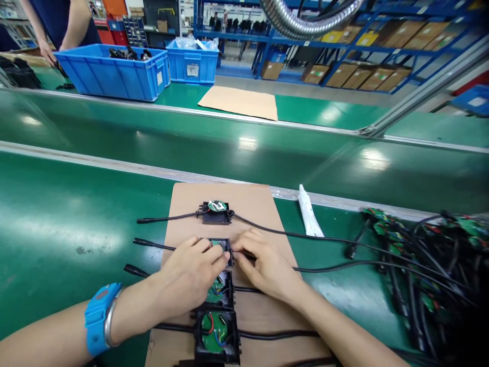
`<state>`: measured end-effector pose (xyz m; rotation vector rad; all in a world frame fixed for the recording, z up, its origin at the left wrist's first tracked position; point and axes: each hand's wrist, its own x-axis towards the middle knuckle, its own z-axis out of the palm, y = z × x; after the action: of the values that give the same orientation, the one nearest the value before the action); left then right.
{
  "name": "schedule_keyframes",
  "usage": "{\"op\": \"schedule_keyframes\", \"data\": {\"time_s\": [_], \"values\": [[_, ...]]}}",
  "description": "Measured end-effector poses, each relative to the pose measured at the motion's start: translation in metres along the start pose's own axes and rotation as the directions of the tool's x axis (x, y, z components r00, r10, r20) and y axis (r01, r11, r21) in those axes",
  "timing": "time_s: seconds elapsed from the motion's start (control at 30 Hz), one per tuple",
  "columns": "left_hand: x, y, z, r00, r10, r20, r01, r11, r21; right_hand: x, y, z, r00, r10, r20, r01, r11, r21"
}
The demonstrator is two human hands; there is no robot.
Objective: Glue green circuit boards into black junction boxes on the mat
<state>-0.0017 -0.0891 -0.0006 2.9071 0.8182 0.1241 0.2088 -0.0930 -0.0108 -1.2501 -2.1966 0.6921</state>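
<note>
Several small black boxes with green circuit boards and black cables lie in a row on a cardboard sheet (252, 204). My left hand (187, 278) and my right hand (265, 265) meet over the second box (221, 245). Fingers of both hands are curled and pinch its edges. The farthest box (216, 212) lies untouched beyond them. Two nearer boxes (217, 331) sit between my forearms, one partly hidden by my left hand. A blue wristband (98, 317) is on my left wrist.
A white tube (308, 213) lies right of the cardboard. A heap of wired boards (424, 265) fills the right side. Beyond the green conveyor belt (191, 142) stand blue bins (114, 71), another cardboard sheet (240, 102) and a person (61, 25).
</note>
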Motion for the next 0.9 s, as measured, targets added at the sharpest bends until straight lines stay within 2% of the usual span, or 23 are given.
{"op": "schedule_keyframes", "data": {"time_s": [0.23,0.33,0.4,0.47,0.53,0.6,0.67,0.7,0.77,0.9], "values": [[0.005,-0.001,0.002,0.995,-0.098,-0.007,0.097,0.991,-0.096,0.001,0.004,0.003,1.0,-0.006,0.005,0.006,1.0,-0.008],[0.001,0.001,0.005,0.995,-0.098,-0.011,0.096,0.99,-0.101,-0.002,0.0,0.001,1.0,-0.003,0.0,0.003,1.0,-0.019],[-0.003,0.003,0.004,0.996,-0.089,0.002,0.089,0.989,-0.12,-0.003,-0.004,-0.005,0.999,0.019,0.045,-0.018,1.0,-0.011],[-0.006,0.002,0.001,0.996,-0.086,-0.002,0.084,0.975,-0.203,-0.001,-0.005,-0.014,0.988,0.035,0.15,-0.036,0.999,0.003],[-0.006,-0.005,-0.003,0.993,-0.097,-0.071,0.069,0.944,-0.323,0.009,-0.001,-0.024,0.984,0.03,0.177,-0.026,0.999,-0.024],[-0.002,-0.022,-0.006,0.966,-0.171,-0.194,0.089,0.925,-0.37,0.023,0.011,-0.028,0.998,0.028,0.06,-0.021,0.993,-0.114],[0.006,-0.043,-0.007,0.91,-0.315,-0.27,0.232,0.926,-0.299,0.037,0.026,-0.025,0.995,0.04,-0.088,-0.056,0.979,-0.196],[0.01,-0.054,-0.008,0.887,-0.378,-0.266,0.317,0.916,-0.245,0.041,0.032,-0.022,0.991,0.051,-0.127,-0.077,0.974,-0.213],[0.015,-0.07,-0.009,0.872,-0.442,-0.21,0.412,0.894,-0.174,0.044,0.039,-0.015,0.986,0.066,-0.154,-0.099,0.973,-0.211],[0.013,-0.077,-0.018,0.881,-0.45,-0.148,0.414,0.883,-0.22,0.034,0.021,-0.021,0.986,0.031,-0.167,-0.07,0.97,-0.234]]}}
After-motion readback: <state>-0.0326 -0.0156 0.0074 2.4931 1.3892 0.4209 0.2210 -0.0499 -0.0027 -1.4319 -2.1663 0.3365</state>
